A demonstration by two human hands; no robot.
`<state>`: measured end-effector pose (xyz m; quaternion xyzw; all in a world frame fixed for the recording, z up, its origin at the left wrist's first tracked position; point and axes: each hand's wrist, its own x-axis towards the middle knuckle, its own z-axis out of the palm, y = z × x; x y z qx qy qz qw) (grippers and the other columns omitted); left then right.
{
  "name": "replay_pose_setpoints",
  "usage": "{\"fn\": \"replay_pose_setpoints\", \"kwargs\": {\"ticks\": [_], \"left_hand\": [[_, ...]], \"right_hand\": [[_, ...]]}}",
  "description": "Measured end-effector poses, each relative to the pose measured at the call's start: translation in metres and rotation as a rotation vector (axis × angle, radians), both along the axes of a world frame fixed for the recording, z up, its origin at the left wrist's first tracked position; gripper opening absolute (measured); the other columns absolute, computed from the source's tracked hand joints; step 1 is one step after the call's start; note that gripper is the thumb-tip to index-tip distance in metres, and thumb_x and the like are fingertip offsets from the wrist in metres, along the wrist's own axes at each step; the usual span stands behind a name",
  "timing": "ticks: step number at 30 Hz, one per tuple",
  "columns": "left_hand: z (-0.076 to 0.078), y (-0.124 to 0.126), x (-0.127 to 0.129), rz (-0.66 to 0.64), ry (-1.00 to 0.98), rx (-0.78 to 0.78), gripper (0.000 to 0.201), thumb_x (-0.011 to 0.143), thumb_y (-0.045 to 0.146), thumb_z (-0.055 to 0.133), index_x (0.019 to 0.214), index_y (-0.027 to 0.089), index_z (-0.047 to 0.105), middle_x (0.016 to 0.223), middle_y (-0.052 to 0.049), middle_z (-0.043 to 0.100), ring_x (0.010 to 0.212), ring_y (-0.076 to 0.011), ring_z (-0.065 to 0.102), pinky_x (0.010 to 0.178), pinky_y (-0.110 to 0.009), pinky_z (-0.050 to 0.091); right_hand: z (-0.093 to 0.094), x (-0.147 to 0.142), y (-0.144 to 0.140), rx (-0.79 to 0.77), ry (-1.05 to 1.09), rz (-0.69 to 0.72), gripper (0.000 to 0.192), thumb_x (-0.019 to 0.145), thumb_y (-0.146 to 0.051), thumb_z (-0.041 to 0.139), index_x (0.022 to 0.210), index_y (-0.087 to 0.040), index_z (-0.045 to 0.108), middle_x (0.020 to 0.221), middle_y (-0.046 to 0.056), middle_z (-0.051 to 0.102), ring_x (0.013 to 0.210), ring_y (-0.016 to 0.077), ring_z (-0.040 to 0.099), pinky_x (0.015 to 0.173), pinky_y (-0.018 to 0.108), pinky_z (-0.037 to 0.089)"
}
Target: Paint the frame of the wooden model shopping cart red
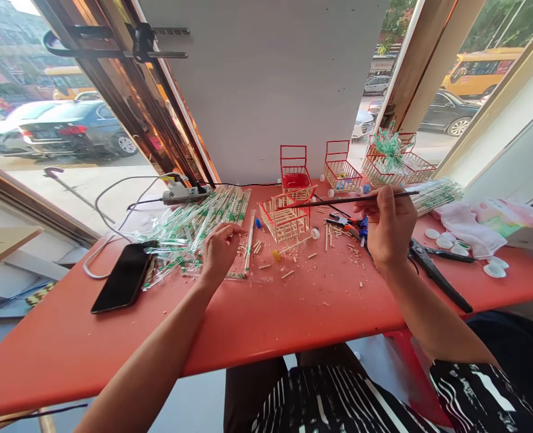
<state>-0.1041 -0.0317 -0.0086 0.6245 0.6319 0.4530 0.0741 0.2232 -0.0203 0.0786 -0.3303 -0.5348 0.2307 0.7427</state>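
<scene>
The right hand [389,231] is raised above the red table [293,313] with its grip pinched shut on a thin dark rod [352,199], which runs nearly level from beyond the fingers on the right out to the left, its far tip ending over the top of a small basket frame [285,218] built of pale sticks with red edging. That frame stands on the table just left of the hand, with a short stick carrying a white wheel [314,233] lying at its front right corner. The left hand [219,252] lies low on the table well apart from the right, fingers curled loosely with the tips on a heap of clear-wrapped stick packets [189,231]; its grip is half closed around nothing that can be made out (the thumb side is hidden). A black phone [124,276] lies face up at the left end of the heap, and a grey glue gun [185,192] with its cable rests behind it. Three more red-framed baskets [341,165] stand along the back wall. Black shears [438,273] and white bottle caps [444,242] lie to the right of the raised hand, and stick offcuts are scattered between the hands.
</scene>
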Motion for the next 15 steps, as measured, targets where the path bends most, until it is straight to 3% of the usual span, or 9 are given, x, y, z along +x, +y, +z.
{"fn": "replay_pose_setpoints", "kwargs": {"ticks": [9, 15], "left_hand": [[0.002, 0.002, 0.001, 0.011, -0.002, 0.02, 0.029, 0.085, 0.012, 0.054, 0.084, 0.023, 0.081, 0.104, -0.002, 0.082, 0.086, -0.0181, 0.072, 0.086, -0.029, 0.056], [0.003, 0.003, 0.002, -0.005, -0.007, 0.047, 0.03, 0.085, 0.011, 0.053, 0.083, 0.023, 0.08, 0.102, -0.003, 0.082, 0.086, -0.0185, 0.071, 0.086, -0.03, 0.055]], "right_hand": [[0.014, 0.0, -0.005, 0.152, 0.027, -0.151, 0.031, 0.095, -0.053, 0.071, 0.084, -0.027, 0.059, 0.072, -0.005, 0.062, 0.05, 0.0099, 0.054, 0.05, 0.031, 0.047], [0.008, -0.005, -0.009, 0.107, 0.073, -0.084, 0.032, 0.093, -0.053, 0.075, 0.077, -0.026, 0.069, 0.063, -0.004, 0.063, 0.049, 0.0116, 0.059, 0.048, 0.03, 0.047]]}}
